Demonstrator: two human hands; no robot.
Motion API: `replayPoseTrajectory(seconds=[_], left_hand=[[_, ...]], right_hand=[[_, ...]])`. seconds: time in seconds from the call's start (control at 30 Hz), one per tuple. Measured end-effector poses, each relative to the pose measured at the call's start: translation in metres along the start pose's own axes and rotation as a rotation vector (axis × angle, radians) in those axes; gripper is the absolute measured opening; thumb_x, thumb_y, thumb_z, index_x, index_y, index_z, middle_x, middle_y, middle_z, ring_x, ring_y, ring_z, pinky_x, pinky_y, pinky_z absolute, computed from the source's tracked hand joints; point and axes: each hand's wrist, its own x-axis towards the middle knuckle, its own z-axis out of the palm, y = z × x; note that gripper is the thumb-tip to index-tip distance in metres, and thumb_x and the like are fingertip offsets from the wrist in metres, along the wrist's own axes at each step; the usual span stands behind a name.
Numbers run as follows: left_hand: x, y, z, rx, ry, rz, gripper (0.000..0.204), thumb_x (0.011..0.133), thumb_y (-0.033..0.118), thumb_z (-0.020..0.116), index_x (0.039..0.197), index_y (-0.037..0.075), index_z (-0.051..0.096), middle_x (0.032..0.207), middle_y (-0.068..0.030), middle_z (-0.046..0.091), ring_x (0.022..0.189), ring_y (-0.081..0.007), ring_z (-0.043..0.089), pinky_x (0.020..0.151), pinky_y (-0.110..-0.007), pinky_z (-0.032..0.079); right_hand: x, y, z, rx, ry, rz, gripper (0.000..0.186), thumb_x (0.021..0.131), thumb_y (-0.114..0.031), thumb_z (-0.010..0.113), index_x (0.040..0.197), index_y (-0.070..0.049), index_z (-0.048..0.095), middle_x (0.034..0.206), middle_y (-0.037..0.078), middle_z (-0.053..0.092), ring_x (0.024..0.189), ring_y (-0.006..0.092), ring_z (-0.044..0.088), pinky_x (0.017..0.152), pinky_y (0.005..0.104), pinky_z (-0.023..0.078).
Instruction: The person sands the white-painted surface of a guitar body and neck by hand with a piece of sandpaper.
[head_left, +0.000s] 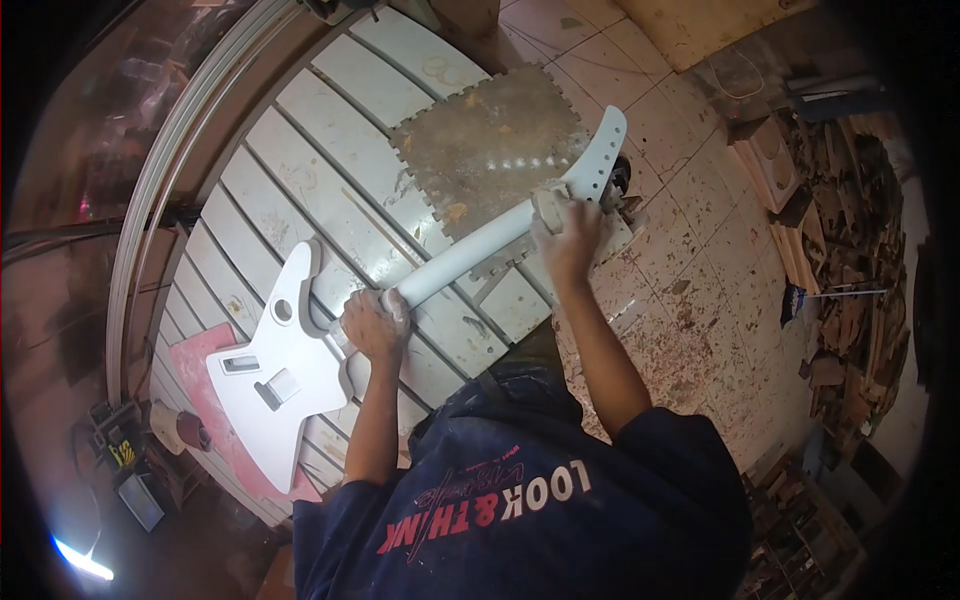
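A white electric guitar (pixel 470 254) lies slantwise across a slatted table, its angular body at the lower left and its headstock with a row of holes at the upper right. My left hand (pixel 376 325) is closed round the neck close to the body, its fingertips pale with dust. Near the headstock, my right hand (pixel 577 240) grips a pale beige sanding pad (pixel 551 204) and presses it on the neck. The underside of the neck and the fingers beneath it are hidden.
The pale slatted table (pixel 300 175) carries a brown foam mat (pixel 490 135) under the neck and a pink sheet (pixel 205 350) under the body. Scraps litter the tiled floor (pixel 690 300); wood offcuts (pixel 860 330) are piled at right. A metal rail (pixel 150 220) curves along the left.
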Motion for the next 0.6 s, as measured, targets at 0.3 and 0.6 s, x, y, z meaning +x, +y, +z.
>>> replayPoseTrajectory(seconds=[0.3,0.6], left_hand=[[0.001,0.001,0.001,0.015,0.003,-0.011,0.037,0.092,0.044,0.061,0.09,0.006,0.063,0.091,-0.0157,0.061,0.094,-0.0372,0.057,0.083,-0.05,0.043],[-0.001,0.003,0.004,-0.002,0.068,-0.029,0.032,0.088,0.041,0.063,0.089,0.01,0.064,0.095,-0.0121,0.062,0.095,-0.0342,0.059,0.084,-0.047,0.043]], right_hand=[[0.078,0.049,-0.043,-0.415,-0.12,0.053,0.049,0.081,-0.028,0.08,0.126,-0.017,0.063,0.113,0.019,0.058,0.108,0.0415,0.056,0.089,0.0554,0.046],[0.108,0.097,-0.062,-0.542,-0.214,-0.146,0.052,0.081,-0.023,0.082,0.129,-0.018,0.061,0.12,0.018,0.058,0.116,0.0413,0.055,0.092,0.0577,0.044]])
